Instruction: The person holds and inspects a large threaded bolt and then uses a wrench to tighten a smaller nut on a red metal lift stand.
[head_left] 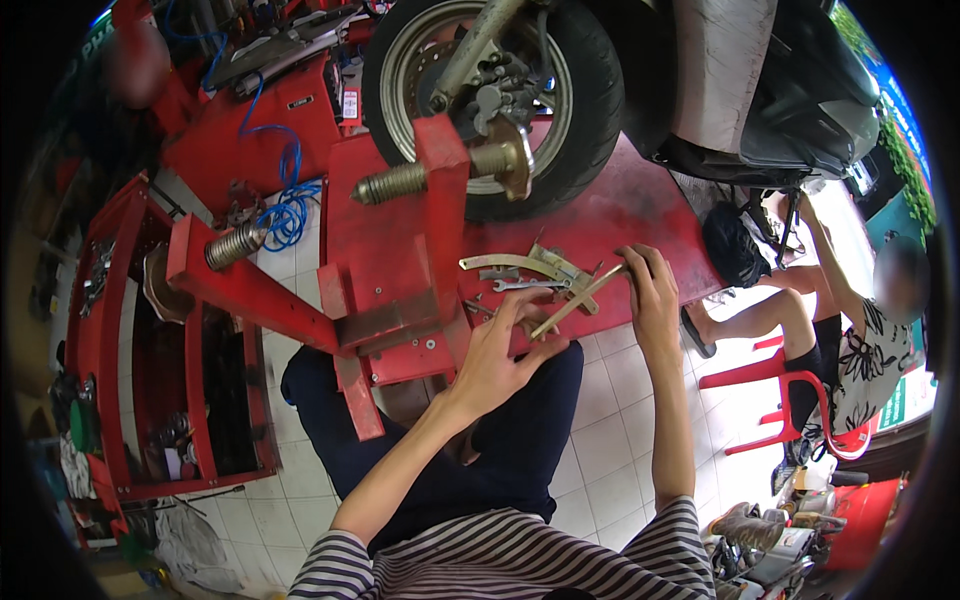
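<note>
My left hand grips the lower end of a thin brass-coloured metal strip, while the fingertips of my right hand pinch its upper end. Just beyond them, a gold-coloured metal bracket with a curved arm lies on the red lift platform. Several wrenches rest under and beside that bracket, partly hidden by it and by my left hand. A red steel stand with threaded bolts rises at the left of my hands.
Above are a scooter's front wheel and dark body. A red tool cart and coiled blue hose stand left. A person sits on a red plastic chair at the right. Metal parts are piled at lower right.
</note>
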